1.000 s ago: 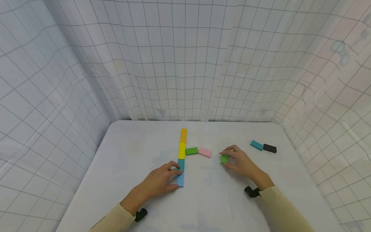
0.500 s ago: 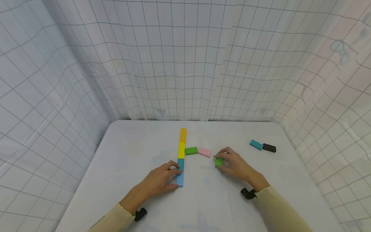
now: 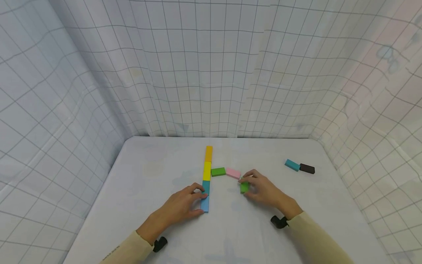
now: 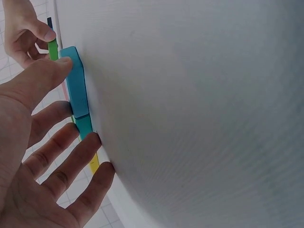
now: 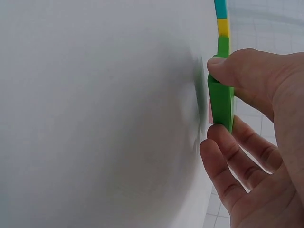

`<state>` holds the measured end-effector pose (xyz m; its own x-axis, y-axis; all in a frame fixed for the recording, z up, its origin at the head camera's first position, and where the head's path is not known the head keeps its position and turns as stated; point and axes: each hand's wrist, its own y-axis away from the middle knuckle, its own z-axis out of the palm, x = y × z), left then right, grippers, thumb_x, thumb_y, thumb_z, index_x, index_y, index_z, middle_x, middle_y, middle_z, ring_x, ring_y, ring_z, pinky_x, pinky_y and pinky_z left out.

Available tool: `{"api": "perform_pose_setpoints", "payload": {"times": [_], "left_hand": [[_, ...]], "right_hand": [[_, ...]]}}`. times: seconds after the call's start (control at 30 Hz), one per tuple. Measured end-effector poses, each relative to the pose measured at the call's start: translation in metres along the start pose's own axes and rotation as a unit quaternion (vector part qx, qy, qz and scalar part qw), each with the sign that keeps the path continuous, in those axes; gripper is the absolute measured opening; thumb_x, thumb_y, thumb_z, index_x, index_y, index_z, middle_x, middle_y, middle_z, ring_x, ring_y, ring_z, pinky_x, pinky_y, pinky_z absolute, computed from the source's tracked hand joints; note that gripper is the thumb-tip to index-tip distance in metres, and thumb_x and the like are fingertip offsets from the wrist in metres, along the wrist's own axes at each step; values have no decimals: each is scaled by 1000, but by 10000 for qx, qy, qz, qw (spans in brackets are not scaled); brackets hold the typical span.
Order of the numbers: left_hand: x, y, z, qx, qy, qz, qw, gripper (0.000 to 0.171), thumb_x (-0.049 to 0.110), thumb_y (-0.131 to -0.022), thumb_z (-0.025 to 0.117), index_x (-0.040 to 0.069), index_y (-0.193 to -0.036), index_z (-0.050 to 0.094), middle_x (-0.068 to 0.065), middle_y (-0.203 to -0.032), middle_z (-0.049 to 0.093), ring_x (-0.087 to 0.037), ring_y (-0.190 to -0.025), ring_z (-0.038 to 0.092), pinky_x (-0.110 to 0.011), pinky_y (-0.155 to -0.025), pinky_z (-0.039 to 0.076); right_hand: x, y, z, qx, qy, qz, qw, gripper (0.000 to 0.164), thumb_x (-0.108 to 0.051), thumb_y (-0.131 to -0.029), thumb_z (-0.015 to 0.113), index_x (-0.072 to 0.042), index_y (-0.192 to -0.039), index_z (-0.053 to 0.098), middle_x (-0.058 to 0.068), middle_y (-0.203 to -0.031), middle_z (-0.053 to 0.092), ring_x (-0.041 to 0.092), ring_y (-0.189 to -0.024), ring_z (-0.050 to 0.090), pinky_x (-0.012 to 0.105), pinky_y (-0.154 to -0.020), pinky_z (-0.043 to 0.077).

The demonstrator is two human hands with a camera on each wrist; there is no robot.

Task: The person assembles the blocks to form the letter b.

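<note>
A column of flat blocks lies on the table: orange (image 3: 208, 153), yellow (image 3: 207, 171), teal (image 3: 206, 184) and light blue (image 3: 205, 206) nearest. My left hand (image 3: 179, 206) rests beside it, fingertips touching the teal and light blue blocks, thumb at the light blue one's near end. To the right of the yellow block extends a dark green block (image 3: 218, 172), then a pink block (image 3: 233, 173). Just below the pink block's right end, my right hand (image 3: 267, 191) pinches a bright green block (image 5: 221, 102) between thumb and fingers.
At the table's back right lie a blue block (image 3: 292, 165) and a black block (image 3: 307, 168), end to end. Grid-patterned white curtains (image 3: 217, 73) enclose the back and sides of the white table (image 3: 148, 157). Black wrist cameras (image 3: 160, 244) hang under both sleeves.
My right hand has moved left and slightly nearer with the bright green block, which now stands close to the pink block's end. My left hand has stayed in place.
</note>
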<state>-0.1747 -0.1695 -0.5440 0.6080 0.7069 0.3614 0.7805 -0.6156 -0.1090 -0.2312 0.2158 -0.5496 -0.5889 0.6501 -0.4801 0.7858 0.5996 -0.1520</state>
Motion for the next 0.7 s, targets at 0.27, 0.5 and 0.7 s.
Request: {"api": "perform_pose_setpoints", "payload": {"times": [0.27, 0.5, 0.7], "left_hand": [[2, 0, -1, -54, -14, -50, 10000, 54, 35, -101, 95, 14, -149, 81, 0, -150, 66, -21, -126, 76, -38, -100, 69], [2, 0, 0, -63, -7, -55, 10000, 53, 34, -101, 95, 14, -148, 81, 1, -150, 66, -21, -126, 76, -37, -99, 69], [3, 0, -1, -79, -27, -57, 9999, 54, 35, -101, 95, 14, -149, 81, 1, -150, 66, -21, -126, 76, -37, -100, 69]], "right_hand": [[-1, 0, 4, -56, -77, 2, 10000, 44, -14, -101, 92, -17, -143, 81, 9, -147, 68, 27, -131, 72, 50, -111, 65], [-2, 0, 4, 32, -73, -94, 9999, 44, -13, -100, 93, -15, -142, 82, 11, -146, 68, 28, -129, 73, 48, -110, 66], [0, 0, 5, 97, -106, -149, 9998, 44, -13, -99, 94, -14, -141, 82, 12, -146, 68, 26, -125, 74, 44, -105, 66]]}}
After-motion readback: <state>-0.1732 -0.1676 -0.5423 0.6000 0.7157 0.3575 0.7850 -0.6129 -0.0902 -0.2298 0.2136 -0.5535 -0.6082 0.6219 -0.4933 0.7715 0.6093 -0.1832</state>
